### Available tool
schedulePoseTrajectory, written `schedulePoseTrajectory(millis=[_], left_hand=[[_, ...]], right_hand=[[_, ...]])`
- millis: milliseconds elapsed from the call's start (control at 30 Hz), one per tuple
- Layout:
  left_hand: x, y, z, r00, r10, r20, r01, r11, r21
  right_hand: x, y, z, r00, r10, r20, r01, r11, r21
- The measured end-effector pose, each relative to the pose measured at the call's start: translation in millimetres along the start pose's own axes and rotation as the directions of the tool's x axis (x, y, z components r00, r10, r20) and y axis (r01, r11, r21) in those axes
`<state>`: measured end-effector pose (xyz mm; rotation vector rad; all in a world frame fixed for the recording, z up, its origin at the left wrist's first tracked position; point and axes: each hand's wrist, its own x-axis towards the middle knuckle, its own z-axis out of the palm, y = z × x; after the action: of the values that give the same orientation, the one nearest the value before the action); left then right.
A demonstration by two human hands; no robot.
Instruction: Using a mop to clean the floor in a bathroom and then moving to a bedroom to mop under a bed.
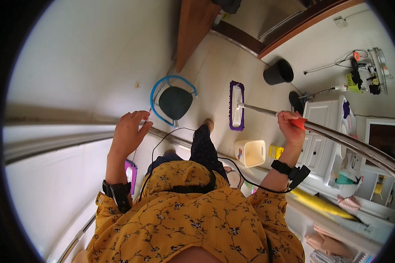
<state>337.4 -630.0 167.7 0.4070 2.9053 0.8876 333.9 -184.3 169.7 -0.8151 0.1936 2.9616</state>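
My right hand (291, 126) is wrapped around the metal handle (345, 133) of a flat mop, beside an orange-red collar on it. The mop head (237, 107), a white plate with a purple fringed pad, lies on the tiled floor ahead of my feet. My left hand (128, 133) hovers by the wall at left, fingers and thumb apart, with nothing clearly held. Just beyond it stands a small chair (176, 102) with a dark seat and a blue tubular frame. Part of a second purple-edged mop head (130, 174) shows behind my left forearm.
A black bin (278, 72) stands near the doorway, and a cream bin (250, 153) with a yellow container (276, 152) sits nearer. A wooden door (197, 33) stands ajar. White cabinets (316, 144) line the right. A black cable (243, 174) runs from my right wrist strap across my body.
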Motion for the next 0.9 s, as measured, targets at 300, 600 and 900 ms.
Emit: schedulePoseTrajectory(millis=[300,600,900], left_hand=[[164.7,64.7,62.9,0.993,-0.104,0.058,0.106,0.994,-0.028],[331.9,108.4,113.5,0.999,-0.033,0.034,0.033,0.999,0.010],[539.0,83.5,172.0,0.981,0.195,-0.015,-0.194,0.980,0.048]], right_hand=[[140.4,-119.5,61.4,1.000,0.006,0.003,-0.006,1.000,0.012],[278.3,-172.3,123.0,0.999,0.041,-0.032,-0.044,0.994,-0.100],[468.4,-200.1,214.1,0.988,0.048,-0.147,-0.060,0.995,-0.082]])
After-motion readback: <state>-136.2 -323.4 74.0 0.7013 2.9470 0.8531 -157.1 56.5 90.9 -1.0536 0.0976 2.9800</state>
